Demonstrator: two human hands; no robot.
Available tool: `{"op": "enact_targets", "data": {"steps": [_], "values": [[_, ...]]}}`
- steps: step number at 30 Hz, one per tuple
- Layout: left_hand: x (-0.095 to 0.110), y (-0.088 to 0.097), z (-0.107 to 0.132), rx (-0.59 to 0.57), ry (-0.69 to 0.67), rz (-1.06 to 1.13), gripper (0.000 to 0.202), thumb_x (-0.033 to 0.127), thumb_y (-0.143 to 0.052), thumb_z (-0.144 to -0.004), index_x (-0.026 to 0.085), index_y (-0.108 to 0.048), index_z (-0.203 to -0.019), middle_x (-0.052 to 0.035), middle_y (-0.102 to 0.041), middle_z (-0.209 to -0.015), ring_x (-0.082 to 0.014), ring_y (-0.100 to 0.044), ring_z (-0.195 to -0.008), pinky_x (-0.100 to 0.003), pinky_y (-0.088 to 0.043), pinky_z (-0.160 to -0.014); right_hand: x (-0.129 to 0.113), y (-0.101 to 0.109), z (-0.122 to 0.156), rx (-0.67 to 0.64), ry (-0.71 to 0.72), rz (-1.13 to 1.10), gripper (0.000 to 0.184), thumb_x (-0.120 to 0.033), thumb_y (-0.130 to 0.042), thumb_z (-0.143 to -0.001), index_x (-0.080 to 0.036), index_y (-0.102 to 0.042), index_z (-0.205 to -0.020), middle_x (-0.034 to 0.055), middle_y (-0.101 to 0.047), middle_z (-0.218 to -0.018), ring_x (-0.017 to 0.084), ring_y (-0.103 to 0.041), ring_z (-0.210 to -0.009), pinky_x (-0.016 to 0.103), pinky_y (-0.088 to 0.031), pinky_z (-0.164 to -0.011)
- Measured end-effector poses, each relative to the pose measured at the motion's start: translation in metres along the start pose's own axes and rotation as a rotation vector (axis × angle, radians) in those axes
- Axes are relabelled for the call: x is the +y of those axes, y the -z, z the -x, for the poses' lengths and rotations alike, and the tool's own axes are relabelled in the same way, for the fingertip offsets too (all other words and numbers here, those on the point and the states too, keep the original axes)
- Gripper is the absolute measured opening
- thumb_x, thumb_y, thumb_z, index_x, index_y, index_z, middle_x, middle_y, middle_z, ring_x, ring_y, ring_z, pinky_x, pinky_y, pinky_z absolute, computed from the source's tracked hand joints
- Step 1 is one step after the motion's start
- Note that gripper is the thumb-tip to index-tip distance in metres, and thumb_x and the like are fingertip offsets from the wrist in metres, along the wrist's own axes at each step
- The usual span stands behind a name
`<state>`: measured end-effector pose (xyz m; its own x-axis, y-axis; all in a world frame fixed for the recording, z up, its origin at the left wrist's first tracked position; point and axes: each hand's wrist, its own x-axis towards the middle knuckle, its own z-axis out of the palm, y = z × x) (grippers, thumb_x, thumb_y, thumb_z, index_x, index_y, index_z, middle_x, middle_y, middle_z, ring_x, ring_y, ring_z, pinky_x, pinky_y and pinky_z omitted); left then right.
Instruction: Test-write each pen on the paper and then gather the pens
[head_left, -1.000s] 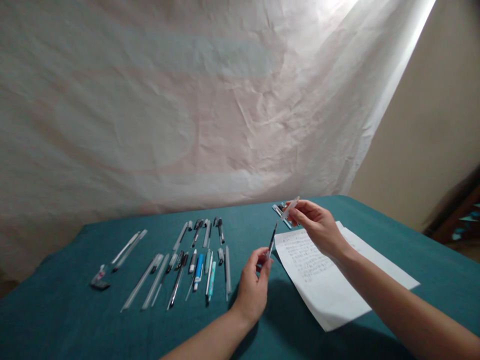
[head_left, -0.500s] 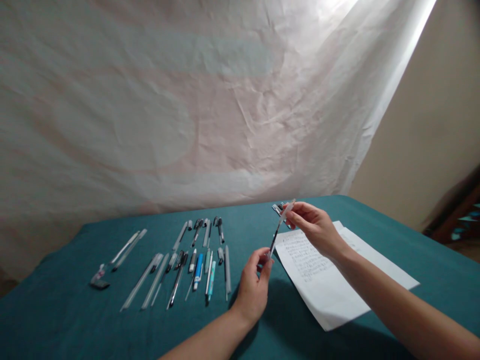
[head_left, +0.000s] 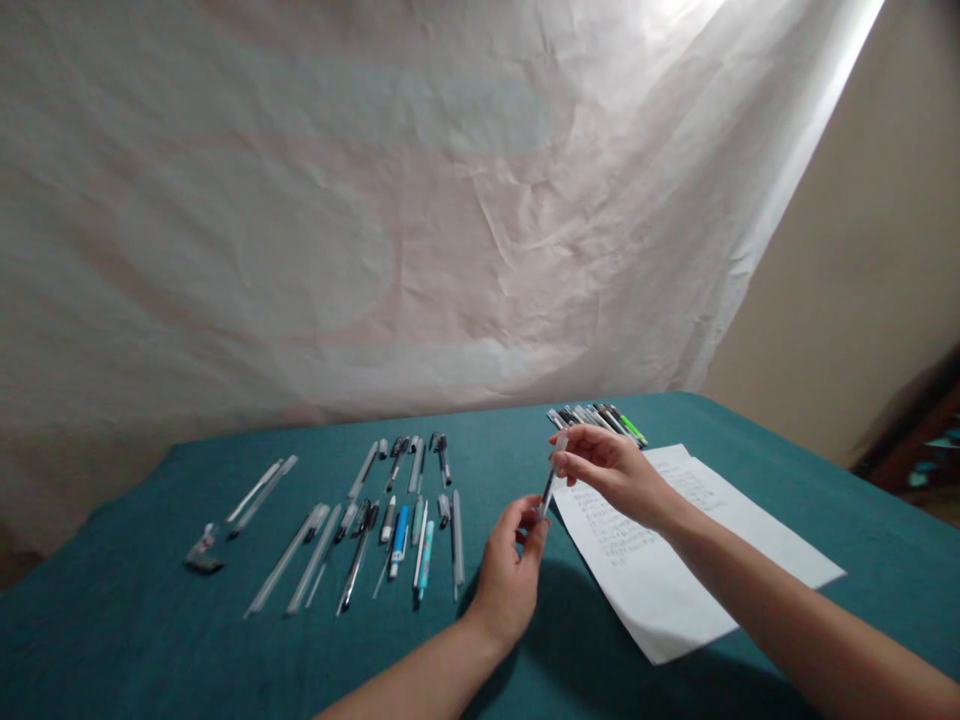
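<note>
2 bare hands meet above a table (head_left: 135,630) with a blue-green surface. The left hand (head_left: 511,570), nearer the viewer, pinches the lower end of a slender dark pen part (head_left: 550,488) between thumb and fingers. The right hand (head_left: 606,472), higher and farther off, pinches a whitish translucent piece (head_left: 562,441) at the upper end of the same part; whether the 2 are fully joined cannot be told at this scale. The pen part stands tilted between the hands, its top leaning to the right, above the table and just beside the left edge of the paper (head_left: 652,600). This paper, at least 2 overlapping white sheets, bears handwriting and lies partly beneath the right forearm.

Beyond the right hand, near the far edge, pens lie side by side in a row (head_left: 600,417), a bright green pen (head_left: 632,427) at its right end. Left of the hands, pens, caps and clear tubes are laid out in 2 rough rows; the nearer row includes a blue pen (head_left: 398,541) and a turquoise pen (head_left: 426,560). Farther left lie 2 slender pieces (head_left: 260,497), side by side, and a small clear-and-dark object (head_left: 203,552), its kind unclear. Behind hangs a creased pale sheet (head_left: 337,220).
</note>
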<state>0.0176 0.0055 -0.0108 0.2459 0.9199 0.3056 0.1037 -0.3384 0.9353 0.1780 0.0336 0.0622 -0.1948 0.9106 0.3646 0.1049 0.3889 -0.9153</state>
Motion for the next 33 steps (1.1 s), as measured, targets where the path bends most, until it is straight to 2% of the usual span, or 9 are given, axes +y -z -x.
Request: {"op": "enact_targets", "data": {"steps": [10,17,21,24,26,33], "values": [[-0.004,0.0,0.0,0.019,-0.004,0.006,0.031,0.033,-0.044,-0.083,0.019,-0.053,-0.109,-0.0071,-0.058,-0.102,-0.0186,-0.053,-0.093,-0.031,-0.04,-0.081,0.014,-0.003,-0.001,-0.008,-0.051,0.027,0.022,-0.035,-0.062,-0.073,-0.016,-0.051,-0.078,-0.0009,-0.055,-0.063,0.01,-0.05,-0.057,0.022,-0.041,-0.052],[-0.007,0.001,0.0,0.01,0.011,-0.018,0.031,0.033,-0.045,-0.083,0.02,-0.053,-0.11,-0.0057,-0.059,-0.101,-0.0168,-0.053,-0.091,-0.029,-0.04,-0.079,0.019,-0.002,-0.002,-0.03,-0.067,0.061,0.024,-0.036,-0.062,-0.072,-0.016,-0.05,-0.074,-0.002,-0.054,-0.058,0.01,-0.051,-0.053,0.023,-0.041,-0.051],[-0.007,0.001,-0.001,0.011,0.002,-0.014,0.03,0.033,-0.044,-0.084,0.021,-0.054,-0.109,-0.0049,-0.059,-0.101,-0.0162,-0.053,-0.091,-0.028,-0.04,-0.078,0.011,0.003,-0.002,-0.095,-0.093,0.022,0.026,-0.038,-0.06,-0.074,-0.016,-0.054,-0.086,0.0018,-0.059,-0.071,0.012,-0.055,-0.062,0.024,-0.044,-0.054],[-0.007,0.0,-0.001,0.012,-0.002,-0.006,0.029,0.033,-0.043,-0.084,0.02,-0.054,-0.108,-0.0052,-0.059,-0.102,-0.0166,-0.052,-0.093,-0.028,-0.04,-0.079,0.004,0.01,-0.003,-0.053,-0.082,0.024,0.033,-0.041,-0.054,-0.077,-0.017,-0.057,-0.1,0.0061,-0.061,-0.086,0.013,-0.056,-0.069,0.026,-0.045,-0.057],[-0.008,-0.001,-0.001,0.012,0.002,-0.007,0.029,0.033,-0.043,-0.084,0.02,-0.054,-0.107,-0.0054,-0.059,-0.102,-0.0168,-0.052,-0.093,-0.028,-0.04,-0.079,0.001,0.014,-0.003,-0.024,-0.063,0.042,0.034,-0.041,-0.053,-0.078,-0.017,-0.061,-0.099,0.0069,-0.062,-0.088,0.014,-0.057,-0.069,0.026,-0.045,-0.059],[-0.007,0.0,-0.002,0.008,0.016,-0.003,0.03,0.034,-0.045,-0.083,0.02,-0.055,-0.108,-0.0056,-0.06,-0.098,-0.0169,-0.054,-0.089,-0.028,-0.04,-0.077,0.003,0.014,-0.004,0.026,-0.059,0.102,0.03,-0.041,-0.057,-0.075,-0.014,-0.064,-0.085,0.003,-0.06,-0.068,0.012,-0.053,-0.06,0.024,-0.042,-0.054]]}}
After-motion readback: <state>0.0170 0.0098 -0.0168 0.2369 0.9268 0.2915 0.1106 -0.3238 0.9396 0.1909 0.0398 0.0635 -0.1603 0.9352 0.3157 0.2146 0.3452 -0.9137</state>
